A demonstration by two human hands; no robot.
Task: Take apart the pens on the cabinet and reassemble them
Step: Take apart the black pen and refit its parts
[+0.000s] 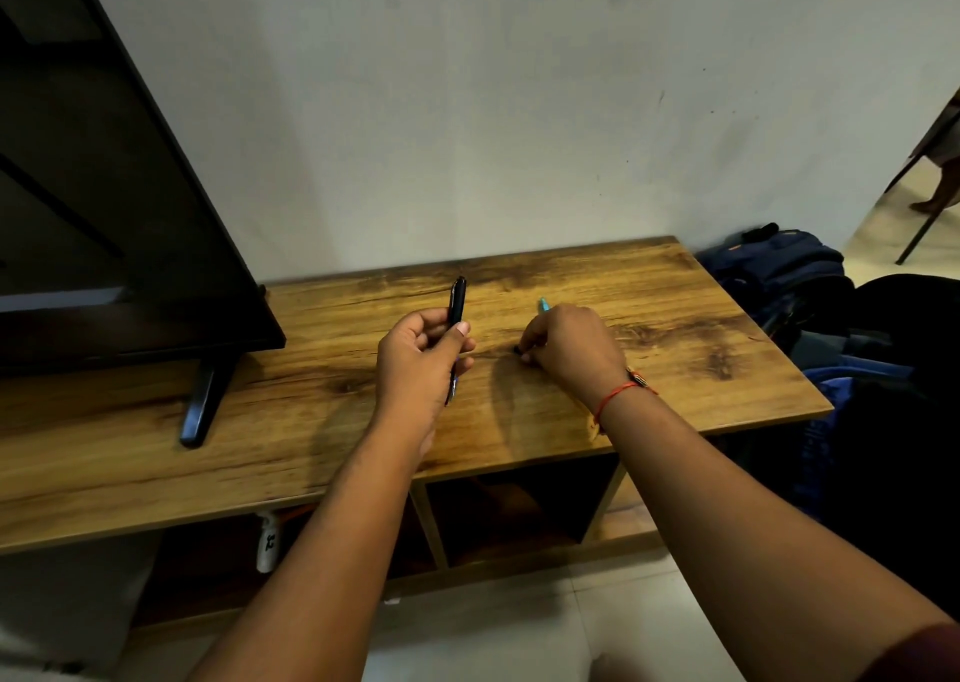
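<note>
A lived-in room of a home, seen at a low television unit.

A flat-screen television (104, 187) stands on its angled black foot (200, 406) at the left of a wood-grain cabinet (675, 359), which is pushed against a plain, scuffed pale wall (519, 109). Open cubby compartments (519, 504) sit under the top, above a pale tiled floor (519, 624). Dark blue backpacks (774, 265) are heaped on the floor just right of the cabinet. At the far right, through an opening, a chair leg (919, 234) and someone's bare foot (930, 206) show.
</note>
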